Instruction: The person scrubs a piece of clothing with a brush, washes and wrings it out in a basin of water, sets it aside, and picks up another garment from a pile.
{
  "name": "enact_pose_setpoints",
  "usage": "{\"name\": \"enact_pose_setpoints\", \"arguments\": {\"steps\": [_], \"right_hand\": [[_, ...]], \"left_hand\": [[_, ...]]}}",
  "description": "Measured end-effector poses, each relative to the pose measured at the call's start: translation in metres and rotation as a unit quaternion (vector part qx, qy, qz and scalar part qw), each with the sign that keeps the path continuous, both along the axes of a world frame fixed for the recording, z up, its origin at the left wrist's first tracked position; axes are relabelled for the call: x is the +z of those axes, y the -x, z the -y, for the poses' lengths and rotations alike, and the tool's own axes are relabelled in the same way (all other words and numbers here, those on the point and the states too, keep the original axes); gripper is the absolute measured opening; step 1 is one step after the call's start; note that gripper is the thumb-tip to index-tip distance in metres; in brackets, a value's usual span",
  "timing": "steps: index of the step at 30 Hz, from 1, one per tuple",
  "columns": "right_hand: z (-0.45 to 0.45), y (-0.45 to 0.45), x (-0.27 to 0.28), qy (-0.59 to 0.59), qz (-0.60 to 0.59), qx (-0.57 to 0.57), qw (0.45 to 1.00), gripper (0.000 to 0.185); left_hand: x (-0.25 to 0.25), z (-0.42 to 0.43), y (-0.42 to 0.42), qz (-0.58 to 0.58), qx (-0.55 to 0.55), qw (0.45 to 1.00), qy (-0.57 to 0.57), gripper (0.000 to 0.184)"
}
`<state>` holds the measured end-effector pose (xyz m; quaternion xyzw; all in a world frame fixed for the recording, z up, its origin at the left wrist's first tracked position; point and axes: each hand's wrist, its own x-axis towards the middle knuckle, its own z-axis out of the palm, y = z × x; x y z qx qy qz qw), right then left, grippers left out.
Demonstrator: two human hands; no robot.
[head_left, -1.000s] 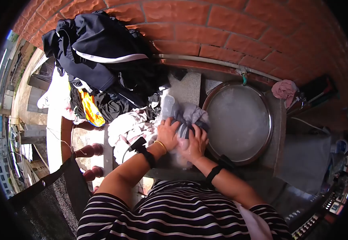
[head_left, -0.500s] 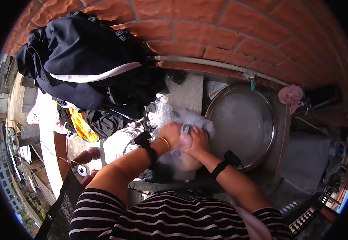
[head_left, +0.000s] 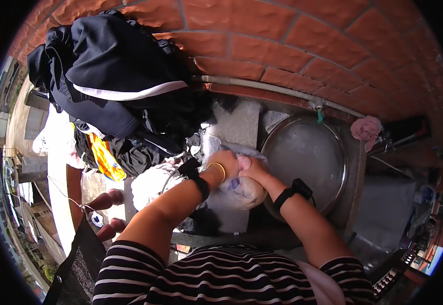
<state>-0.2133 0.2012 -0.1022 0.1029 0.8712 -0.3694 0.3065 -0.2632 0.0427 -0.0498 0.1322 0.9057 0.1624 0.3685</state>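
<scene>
My left hand [head_left: 226,163], with a gold bangle at its wrist, is closed on a wet pale garment [head_left: 248,192]. My right hand [head_left: 255,169] meets it from the other side, its fingers wrapped on the same cloth. A pinkish bunch of the fabric [head_left: 244,162] pokes up between the two hands, while a rounded, swollen part hangs below them with a purple patch on it. Most of my fingertips are hidden in the cloth. Underneath lies a grey slab [head_left: 234,121], with more light wet cloth [head_left: 212,145] beside my left hand.
On the right stands a wide metal basin [head_left: 308,157] of cloudy water, below a green tap [head_left: 319,116]. Dark clothes [head_left: 124,71] are heaped at the upper left, near white laundry [head_left: 152,183] and an orange-and-black garment [head_left: 104,157]. A brick wall [head_left: 262,46] rises behind.
Both hands have shifted slightly and turned on the garment, baring more of its swollen lower part. Less foam shows on the slab. The whole view has tilted a little.
</scene>
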Motion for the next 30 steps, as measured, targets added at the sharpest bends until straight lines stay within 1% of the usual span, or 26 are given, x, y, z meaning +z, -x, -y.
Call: {"name": "enact_pose_setpoints", "arguments": {"steps": [1, 2, 4, 5, 6, 8, 9, 10, 12, 13, 14, 15, 16, 17, 18, 20, 21, 22, 23, 24, 26, 27, 28, 30], "right_hand": [[-0.003, -0.001, -0.012, 0.021, -0.012, -0.007, 1.000, 0.060], [-0.002, 0.000, -0.012, 0.020, -0.016, -0.002, 1.000, 0.060], [0.001, 0.003, -0.009, -0.031, 0.007, -0.027, 0.999, 0.057], [0.000, 0.003, -0.015, 0.000, 0.007, -0.041, 0.999, 0.066], [0.001, -0.001, -0.018, 0.002, -0.003, -0.028, 1.000, 0.066], [0.004, -0.008, -0.019, -0.004, -0.206, -0.028, 0.978, 0.084], [0.007, -0.008, -0.003, -0.014, -0.159, -0.028, 0.987, 0.099], [0.015, -0.012, 0.012, -0.009, -0.172, -0.019, 0.985, 0.099], [0.019, -0.030, 0.020, 0.014, -0.237, -0.122, 0.964, 0.101], [0.016, -0.031, 0.021, -0.049, -0.216, -0.074, 0.972, 0.089], [0.013, -0.031, 0.029, -0.042, -0.222, -0.076, 0.971, 0.089], [0.007, -0.030, 0.042, 0.010, -0.133, -0.048, 0.990, 0.076], [-0.005, -0.032, 0.055, 0.060, -0.044, -0.026, 0.997, 0.064], [-0.012, -0.039, 0.064, 0.193, -0.019, -0.014, 0.981, 0.035], [-0.018, -0.057, 0.091, 0.246, -0.016, -0.075, 0.966, 0.014], [-0.041, -0.075, 0.089, 0.381, -0.014, -0.159, 0.911, 0.021], [-0.059, -0.083, 0.096, 0.379, -0.025, -0.179, 0.908, 0.021], [-0.076, -0.092, 0.109, 0.450, -0.035, -0.229, 0.862, 0.019], [-0.093, -0.099, 0.120, 0.518, -0.045, -0.272, 0.810, 0.017], [-0.117, -0.101, 0.127, 0.573, -0.069, -0.251, 0.777, 0.018], [-0.171, -0.110, 0.172, 0.617, -0.104, -0.262, 0.735, 0.024], [-0.193, -0.112, 0.198, 0.614, -0.156, -0.259, 0.729, 0.024], [-0.215, -0.112, 0.223, 0.610, -0.206, -0.255, 0.721, 0.024], [-0.263, -0.106, 0.256, 0.580, -0.295, -0.231, 0.723, 0.024]], "left_hand": [[-0.004, 0.000, 0.000, -0.002, -0.001, 1.000, -0.006, 0.055], [-0.002, 0.000, -0.001, -0.007, 0.004, 1.000, -0.007, 0.055], [0.007, 0.000, -0.004, -0.007, 0.083, 0.997, -0.004, 0.057], [0.014, 0.001, -0.007, -0.014, 0.087, 0.996, -0.012, 0.055], [0.012, 0.004, -0.012, -0.025, 0.100, 0.995, -0.011, 0.055], [-0.004, 0.009, -0.022, -0.063, 0.151, 0.986, -0.033, 0.049], [-0.006, 0.013, -0.032, -0.104, 0.185, 0.975, -0.069, 0.042], [-0.008, 0.015, -0.043, -0.117, 0.193, 0.972, -0.066, 0.042], [-0.017, 0.016, -0.071, -0.264, 0.300, 0.905, -0.146, 0.036], [-0.020, 0.016, -0.084, -0.278, 0.358, 0.871, -0.190, 0.032], [-0.018, 0.019, -0.091, -0.286, 0.354, 0.870, -0.187, 0.032], [-0.015, 0.020, -0.097, -0.255, 0.388, 0.860, -0.209, 0.033], [-0.011, 0.018, -0.100, -0.220, 0.416, 0.851, -0.234, 0.035], [-0.001, 0.013, -0.104, -0.205, 0.430, 0.841, -0.257, 0.035], [0.014, 0.007, -0.109, -0.186, 0.441, 0.832, -0.280, 0.035], [0.045, -0.004, -0.114, -0.140, 0.420, 0.804, -0.398, 0.040], [0.064, -0.009, -0.116, -0.107, 0.403, 0.790, -0.449, 0.044], [0.086, -0.017, -0.119, -0.073, 0.389, 0.772, -0.498, 0.049], [0.118, -0.029, -0.125, -0.062, 0.380, 0.772, -0.506, 0.050], [0.145, -0.041, -0.131, -0.051, 0.375, 0.771, -0.512, 0.052], [0.170, -0.063, -0.138, -0.074, 0.336, 0.762, -0.548, 0.051], [0.170, -0.071, -0.140, -0.073, 0.327, 0.748, -0.573, 0.051], [0.168, -0.077, -0.139, -0.093, 0.311, 0.752, -0.573, 0.050], [0.171, -0.093, -0.143, -0.107, 0.318, 0.740, -0.583, 0.047]]}}
